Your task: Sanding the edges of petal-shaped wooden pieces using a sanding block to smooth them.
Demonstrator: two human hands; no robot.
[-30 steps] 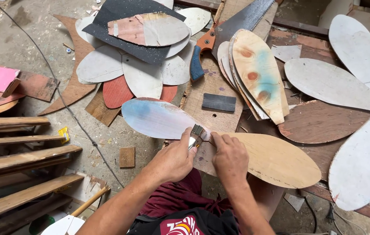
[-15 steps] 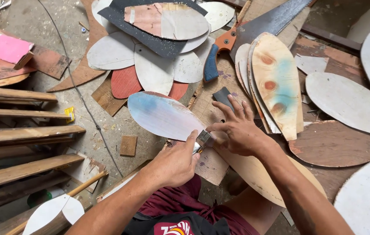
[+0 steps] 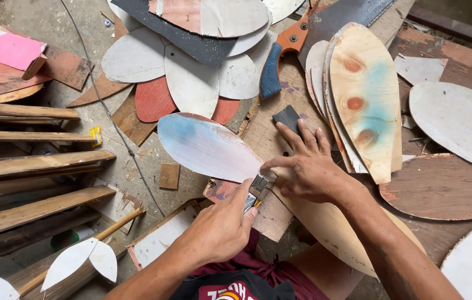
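A leaf-shaped plywood piece [image 3: 208, 145], pale with a blue smudge, lies on a wooden board [image 3: 269, 133] in front of me. My left hand [image 3: 219, 228] grips a small metal tool [image 3: 256, 190] against the leaf's pointed end. My right hand [image 3: 308, 164] lies flat with fingers spread on the board, its thumb and forefinger pressing on the leaf's tip and a fingertip touching a small dark block [image 3: 287, 119].
Several leaf-shaped cutouts lie fanned around: a pile [image 3: 191, 78] at top centre, a stack [image 3: 361, 94] to the right, more at far right [image 3: 458, 122]. A saw with an orange and blue handle [image 3: 280, 58] lies above. Wooden slats [image 3: 30, 166] lie on the left.
My right hand has left the leaf's end and spread flat on the board by the dark block. The view has shifted closer and leftward; my left hand keeps the tool at the tip.
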